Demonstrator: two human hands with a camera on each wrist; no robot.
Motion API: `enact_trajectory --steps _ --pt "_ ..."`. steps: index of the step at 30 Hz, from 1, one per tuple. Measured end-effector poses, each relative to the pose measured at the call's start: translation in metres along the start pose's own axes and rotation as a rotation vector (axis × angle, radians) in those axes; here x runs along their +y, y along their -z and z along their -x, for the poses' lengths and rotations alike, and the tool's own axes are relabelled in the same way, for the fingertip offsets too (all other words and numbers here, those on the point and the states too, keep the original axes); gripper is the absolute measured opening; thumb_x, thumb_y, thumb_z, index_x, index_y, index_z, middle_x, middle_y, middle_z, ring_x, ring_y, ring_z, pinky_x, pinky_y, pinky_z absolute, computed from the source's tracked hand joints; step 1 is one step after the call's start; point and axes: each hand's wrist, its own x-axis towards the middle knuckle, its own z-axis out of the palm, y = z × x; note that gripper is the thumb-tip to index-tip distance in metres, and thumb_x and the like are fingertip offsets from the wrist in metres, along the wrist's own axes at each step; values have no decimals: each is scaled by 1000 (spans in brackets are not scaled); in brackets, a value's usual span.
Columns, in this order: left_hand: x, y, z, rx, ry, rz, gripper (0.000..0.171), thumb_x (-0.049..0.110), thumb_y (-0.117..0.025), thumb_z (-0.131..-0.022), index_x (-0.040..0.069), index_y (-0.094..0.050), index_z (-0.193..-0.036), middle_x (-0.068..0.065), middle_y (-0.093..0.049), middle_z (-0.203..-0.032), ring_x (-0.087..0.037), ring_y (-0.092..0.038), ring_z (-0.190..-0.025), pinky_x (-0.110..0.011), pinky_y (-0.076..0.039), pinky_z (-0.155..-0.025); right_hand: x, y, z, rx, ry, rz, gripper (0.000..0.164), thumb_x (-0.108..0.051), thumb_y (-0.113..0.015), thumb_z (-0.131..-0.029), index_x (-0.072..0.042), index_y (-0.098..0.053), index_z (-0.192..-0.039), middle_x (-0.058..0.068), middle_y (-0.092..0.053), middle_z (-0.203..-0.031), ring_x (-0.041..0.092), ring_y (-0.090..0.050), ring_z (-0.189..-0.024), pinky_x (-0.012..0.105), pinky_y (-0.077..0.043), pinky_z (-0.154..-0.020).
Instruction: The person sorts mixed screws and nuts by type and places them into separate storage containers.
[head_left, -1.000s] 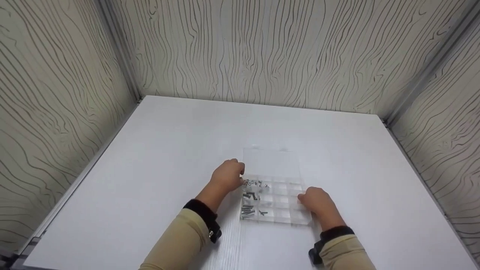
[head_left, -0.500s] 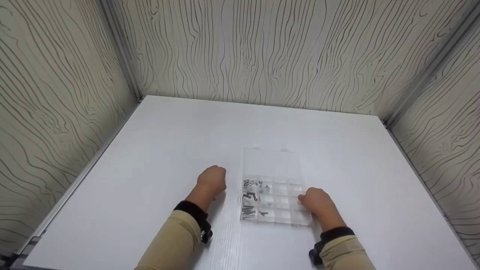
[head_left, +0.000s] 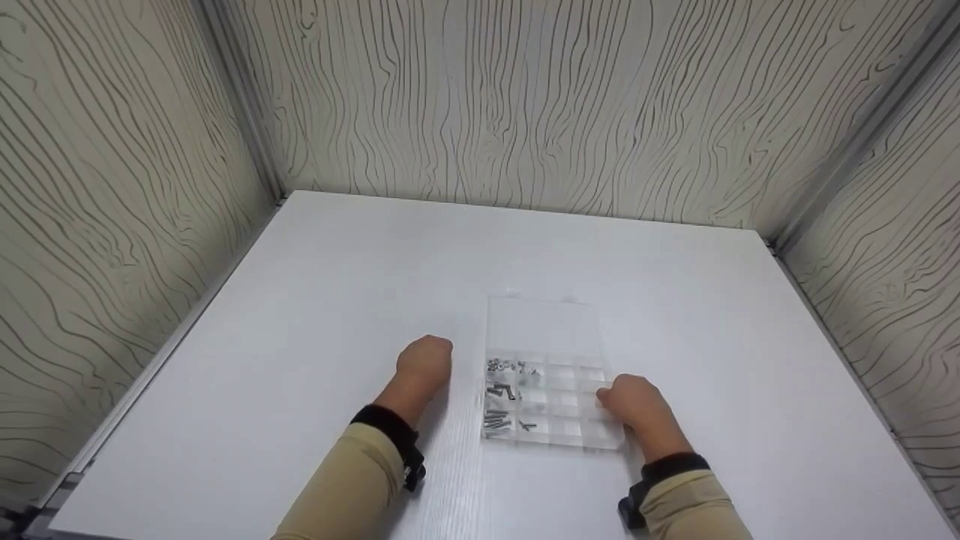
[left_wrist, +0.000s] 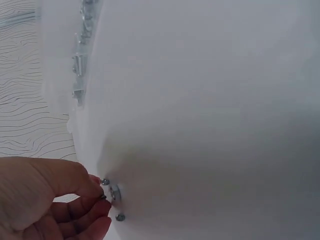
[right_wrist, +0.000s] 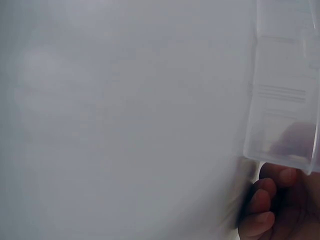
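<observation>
On the white table lies a clear plastic compartment box with its lid folded back. Silvery screws and other small metal parts sit in its left compartments. My right hand grips the box's right edge; the right wrist view shows its fingers curled beside the clear wall. Left of the box, my left hand is low over the table. Its thumb and finger pinch a tiny dark metal part, mostly hidden. Several small metal parts lie right by the fingertips.
Wood-grain panels rise behind the table and on both sides. Metal frame posts stand at the back corners. A black wrist strap with a camera sits on each forearm.
My left hand has moved left, from the box's left edge down to the table beside it, and has stayed there over the last half second. The right hand and box have kept their place.
</observation>
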Motion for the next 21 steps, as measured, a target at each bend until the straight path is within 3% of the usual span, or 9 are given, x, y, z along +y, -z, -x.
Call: enact_trajectory --steps 5,10,16,21 --pt "10 0 1 33 -47 35 26 -2 -51 -100 2 -70 -117 -17 -73 -123 -31 -68 -124 -42 -55 -110 0 0 0 1 -1 9 33 -23 -54 -102 3 -66 -85 13 -64 -79 25 -60 -73 41 -54 -74" --pt "30 1 4 45 -133 35 18 1 -63 -97 5 -72 -111 -13 -75 -115 -29 -71 -115 -43 -59 -102 0 1 1 1 1 8 33 -23 -54 -102 5 -67 -89 15 -64 -81 26 -60 -74 43 -55 -76" --pt "52 2 7 78 -186 64 14 3 -71 -94 9 -72 -106 -6 -70 -102 -22 -69 -98 -36 -61 -90 2 0 0 10 20 18 34 -23 -54 -102 7 -67 -92 14 -65 -82 26 -61 -75 47 -57 -80" --pt "64 -1 14 105 -287 102 13 3 -73 -93 10 -71 -103 -2 -66 -97 -17 -65 -90 -31 -60 -83 1 -1 -1 16 16 11 34 -23 -55 -102 8 -67 -93 16 -66 -83 27 -62 -76 48 -57 -81"
